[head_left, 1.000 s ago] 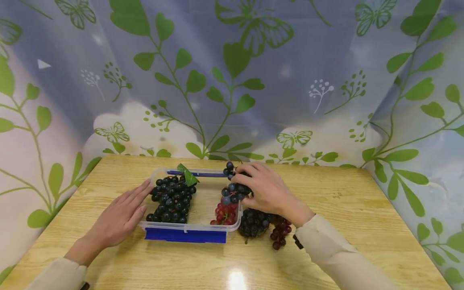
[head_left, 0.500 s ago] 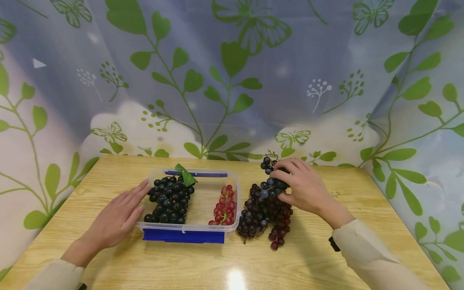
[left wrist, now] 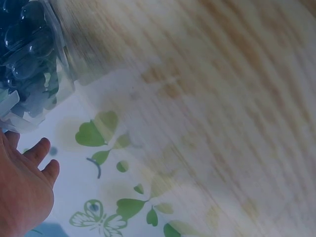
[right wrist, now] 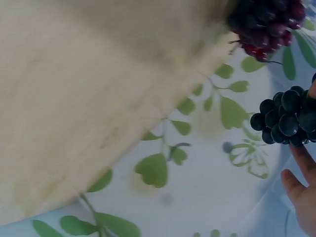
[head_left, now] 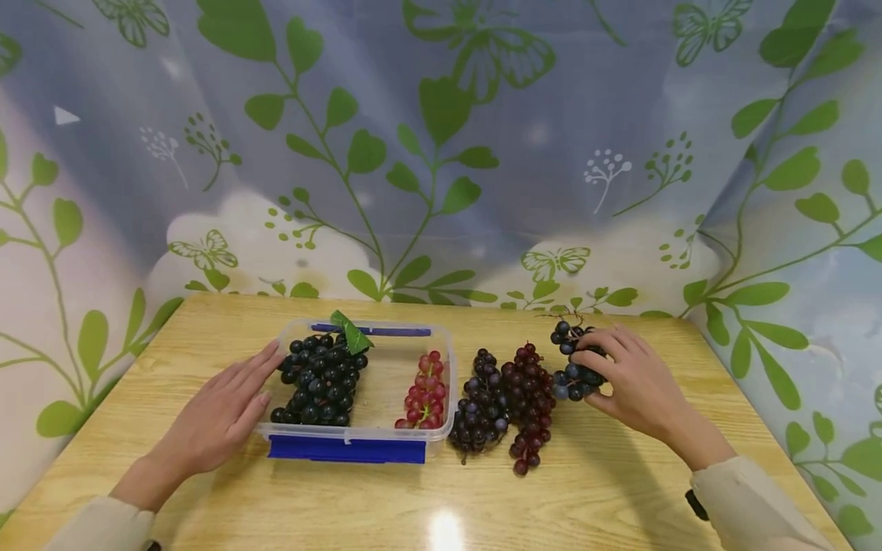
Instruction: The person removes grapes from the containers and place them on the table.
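"Shifting one bunch seems the step, from the head view?"

"Yes: the right hand (head_left: 637, 383), fingers curled, pinches a blue-black grape bunch (head_left: 575, 375) right of centre, well apart from the clear box (head_left: 386, 433). The left hand (head_left: 220, 413), fingers straight, lies at the box's left wall. Next probably needs a light, steady hold."

"Left wrist?"

"Fingers loose, lower left; I can't tell whether they touch the box."

"Right wrist?"

"Bunch at the right edge, fingertip underneath."

"Changes?"

"It overlapped the dark red grape bunch (head_left: 529, 398); now it's just right of it."

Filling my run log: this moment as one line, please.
left hand: beside box; right hand: holds blue-black grapes; box: black grapes, red grapes; table: two bunches
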`<state>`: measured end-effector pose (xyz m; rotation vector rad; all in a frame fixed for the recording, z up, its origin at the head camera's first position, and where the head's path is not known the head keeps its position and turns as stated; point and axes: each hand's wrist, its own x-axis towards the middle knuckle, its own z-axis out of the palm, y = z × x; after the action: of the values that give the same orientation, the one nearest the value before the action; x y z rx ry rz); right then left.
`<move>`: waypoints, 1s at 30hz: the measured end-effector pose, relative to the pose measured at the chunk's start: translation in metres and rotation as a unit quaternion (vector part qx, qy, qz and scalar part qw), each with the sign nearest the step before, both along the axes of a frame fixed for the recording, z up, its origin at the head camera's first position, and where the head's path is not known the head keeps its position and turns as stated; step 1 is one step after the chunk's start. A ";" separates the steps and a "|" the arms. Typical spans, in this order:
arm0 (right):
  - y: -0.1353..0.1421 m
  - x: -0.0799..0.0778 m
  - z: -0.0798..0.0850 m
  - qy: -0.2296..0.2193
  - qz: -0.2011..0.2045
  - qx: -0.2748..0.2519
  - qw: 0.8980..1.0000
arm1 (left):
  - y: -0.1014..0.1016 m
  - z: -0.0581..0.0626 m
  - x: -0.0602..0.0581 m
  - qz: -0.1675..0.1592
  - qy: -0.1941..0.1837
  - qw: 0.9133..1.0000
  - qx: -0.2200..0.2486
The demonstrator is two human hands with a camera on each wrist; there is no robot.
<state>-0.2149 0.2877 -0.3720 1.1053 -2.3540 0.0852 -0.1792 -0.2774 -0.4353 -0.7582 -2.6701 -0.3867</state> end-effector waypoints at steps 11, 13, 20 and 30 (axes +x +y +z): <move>0.014 0.012 -0.031 -0.037 -0.003 0.031 0.999 | 0.001 0.002 0.000 -0.006 0.001 1.000 0.000; 0.013 0.013 -0.035 -0.044 0.001 0.033 0.998 | 0.000 0.002 0.000 -0.004 0.000 1.000 -0.002; 0.013 0.014 -0.047 -0.074 0.028 0.034 0.996 | 0.000 0.002 0.000 -0.001 0.000 1.000 -0.006; 0.005 0.012 -0.058 -0.087 0.058 0.057 0.993 | 0.000 0.003 0.001 -0.001 -0.003 1.000 -0.005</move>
<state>-0.2034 0.2925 -0.4304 1.3376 -2.4726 0.0941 -0.1783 -0.2770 -0.4326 -0.7647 -2.6786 -0.3785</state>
